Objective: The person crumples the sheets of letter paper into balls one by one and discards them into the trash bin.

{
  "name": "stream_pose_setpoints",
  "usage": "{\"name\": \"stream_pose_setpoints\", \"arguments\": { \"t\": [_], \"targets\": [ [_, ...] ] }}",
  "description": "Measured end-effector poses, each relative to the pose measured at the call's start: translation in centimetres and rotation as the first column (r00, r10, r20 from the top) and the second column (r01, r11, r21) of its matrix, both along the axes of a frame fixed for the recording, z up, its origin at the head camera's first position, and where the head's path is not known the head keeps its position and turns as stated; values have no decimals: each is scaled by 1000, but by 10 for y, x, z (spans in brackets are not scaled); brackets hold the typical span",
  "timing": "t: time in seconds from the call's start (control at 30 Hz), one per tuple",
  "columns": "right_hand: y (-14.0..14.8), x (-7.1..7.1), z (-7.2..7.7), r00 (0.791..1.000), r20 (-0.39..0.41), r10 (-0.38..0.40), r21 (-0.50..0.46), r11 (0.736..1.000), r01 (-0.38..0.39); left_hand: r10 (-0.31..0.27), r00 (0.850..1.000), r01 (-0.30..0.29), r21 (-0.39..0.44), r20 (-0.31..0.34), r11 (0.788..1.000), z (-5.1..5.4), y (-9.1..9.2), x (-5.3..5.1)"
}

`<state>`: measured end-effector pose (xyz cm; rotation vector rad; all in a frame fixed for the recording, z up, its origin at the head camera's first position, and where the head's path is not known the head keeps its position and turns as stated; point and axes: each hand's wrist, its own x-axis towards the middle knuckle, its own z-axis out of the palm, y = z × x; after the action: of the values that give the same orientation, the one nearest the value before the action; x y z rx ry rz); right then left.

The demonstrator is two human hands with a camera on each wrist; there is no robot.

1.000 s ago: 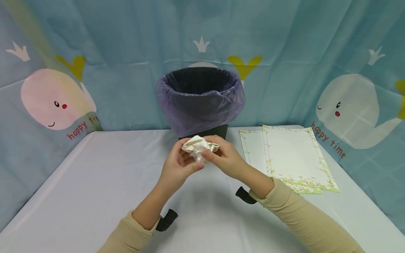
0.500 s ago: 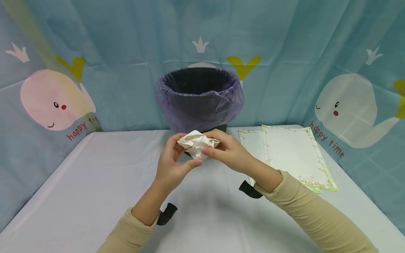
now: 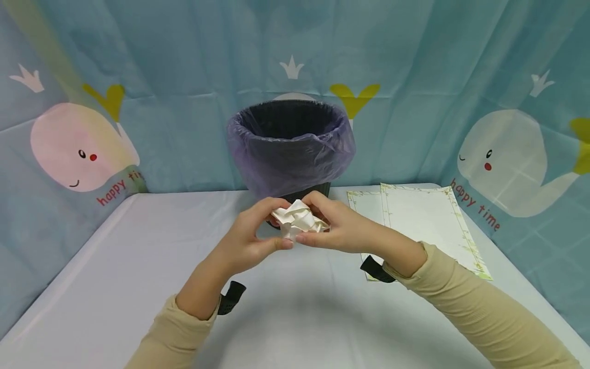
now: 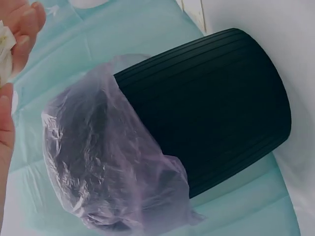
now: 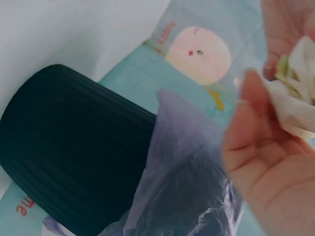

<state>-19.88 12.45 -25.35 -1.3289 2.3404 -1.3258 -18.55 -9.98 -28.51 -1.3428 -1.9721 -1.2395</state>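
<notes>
A crumpled ball of white paper (image 3: 300,219) is held in the air between both hands, in front of the bin. My left hand (image 3: 249,236) grips its left side, the thumb below and the fingers above. From the right, my right hand (image 3: 345,225) grips it the same way. In the right wrist view the paper ball (image 5: 301,93) shows folded layers and a bit of green; its far side is hidden. At the left edge of the left wrist view, only part of the paper ball (image 4: 6,54) and of the hands shows.
Behind the hands stands a dark ribbed bin (image 4: 216,108), lined with a purple plastic bag (image 3: 295,161) folded over its rim. Two bordered paper sheets (image 3: 419,215) lie overlapping on the right of the white table (image 3: 115,287). A blue printed curtain (image 3: 184,77) encloses the back and sides.
Both hands have squeezed and turned the paper ball, which looks more compact. The ball has shifted slightly right, while the forearms have spread apart. Bin and sheets have stayed in place.
</notes>
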Motion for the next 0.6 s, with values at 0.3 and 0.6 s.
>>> {"name": "stream_pose_setpoints", "arguments": {
  "t": [0.3,0.6],
  "targets": [
    [-3,-3,-9,968,-250,-22,-194,981,-27,17,996,-7,112,-85,994,1,9,-3],
    [-18,-9,-40,966,-156,-205,-458,882,113,13,999,-22,341,31,940,-26,23,-14]
  ]
}}
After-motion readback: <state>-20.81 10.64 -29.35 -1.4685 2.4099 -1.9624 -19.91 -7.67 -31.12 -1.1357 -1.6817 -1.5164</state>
